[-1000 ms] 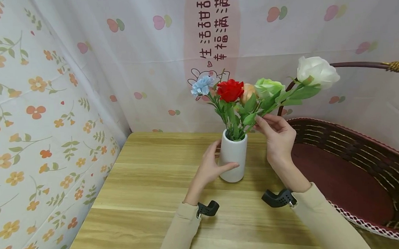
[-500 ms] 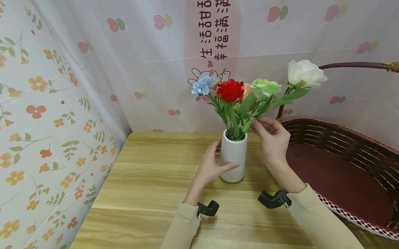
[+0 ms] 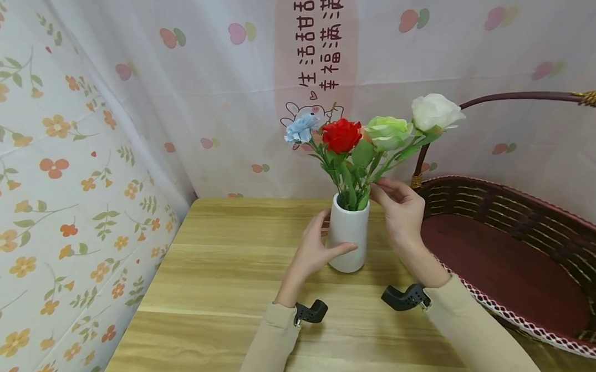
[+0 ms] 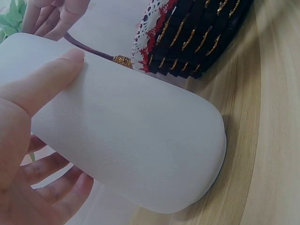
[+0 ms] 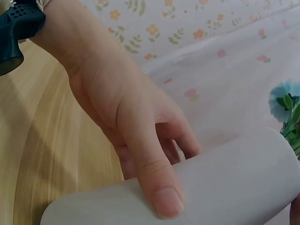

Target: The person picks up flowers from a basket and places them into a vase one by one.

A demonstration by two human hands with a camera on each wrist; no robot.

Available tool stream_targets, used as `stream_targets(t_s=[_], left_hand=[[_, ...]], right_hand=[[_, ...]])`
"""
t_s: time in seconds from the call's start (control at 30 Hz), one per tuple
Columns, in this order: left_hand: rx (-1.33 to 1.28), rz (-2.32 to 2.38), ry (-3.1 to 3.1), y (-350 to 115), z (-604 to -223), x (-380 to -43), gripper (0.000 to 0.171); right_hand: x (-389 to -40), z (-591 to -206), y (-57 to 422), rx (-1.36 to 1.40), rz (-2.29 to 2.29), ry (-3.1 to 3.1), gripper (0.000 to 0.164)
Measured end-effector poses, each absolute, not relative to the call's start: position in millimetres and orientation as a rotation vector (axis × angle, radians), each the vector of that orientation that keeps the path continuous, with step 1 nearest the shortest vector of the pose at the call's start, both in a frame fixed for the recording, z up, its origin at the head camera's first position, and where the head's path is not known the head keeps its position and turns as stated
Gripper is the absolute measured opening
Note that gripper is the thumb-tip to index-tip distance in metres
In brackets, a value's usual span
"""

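Note:
A white vase stands upright on the wooden table, and my left hand grips its left side. The thumb lies across the vase front, with the other fingers partly hidden behind; the left wrist view shows them around the wall. Beside the vase mouth, my right hand pinches the stem of a white rose that leans right. Its lower stem is hidden among the leaves. A blue carnation, a red rose and a pale green rose stand in the vase. A peach flower is mostly covered behind them.
A dark brown woven basket with a lace-trimmed rim and an arched handle stands close on the right. Printed cloth hangs behind the table, and flowered cloth hangs on the left.
My right hand has moved left and slightly down toward the vase mouth, bringing the white rose left and lower. The green rose has shifted left, covering more of the peach flower. My left hand stays put.

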State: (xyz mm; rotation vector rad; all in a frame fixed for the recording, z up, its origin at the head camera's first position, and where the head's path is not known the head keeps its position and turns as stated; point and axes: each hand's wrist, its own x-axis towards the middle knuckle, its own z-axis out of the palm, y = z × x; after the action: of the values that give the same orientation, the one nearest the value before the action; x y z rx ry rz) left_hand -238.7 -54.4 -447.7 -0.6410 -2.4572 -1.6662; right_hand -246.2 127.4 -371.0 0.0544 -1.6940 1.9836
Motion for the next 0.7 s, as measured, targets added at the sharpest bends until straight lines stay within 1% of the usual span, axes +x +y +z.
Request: stream_targets(t_s=[0.27, 0.4, 0.57, 0.7], left_hand=[[-0.641, -1.665, -2.45, -53.8, -449.8, -240.1, 0.089], [-0.631, -1.67, -2.449, -53.9, -450.7, -240.2, 0.09], [-0.626, -1.676, -2.454, -53.4, -450.0, -239.7, 0.09], [-0.629, -1.676, -2.455, -53.3, -449.0, -239.4, 0.09]], right_hand=[[-246.7, -371.4, 128.8, 0.027, 1.984, -1.708, 0.016], [-248.2, -373.0, 131.0, 0.023, 2.053, -1.705, 0.015], [-249.3, -375.3, 135.8, 0.043, 2.12, -1.702, 0.028], [-249.6, -377.2, 139.7, 0.061, 2.118, -1.709, 0.033]])
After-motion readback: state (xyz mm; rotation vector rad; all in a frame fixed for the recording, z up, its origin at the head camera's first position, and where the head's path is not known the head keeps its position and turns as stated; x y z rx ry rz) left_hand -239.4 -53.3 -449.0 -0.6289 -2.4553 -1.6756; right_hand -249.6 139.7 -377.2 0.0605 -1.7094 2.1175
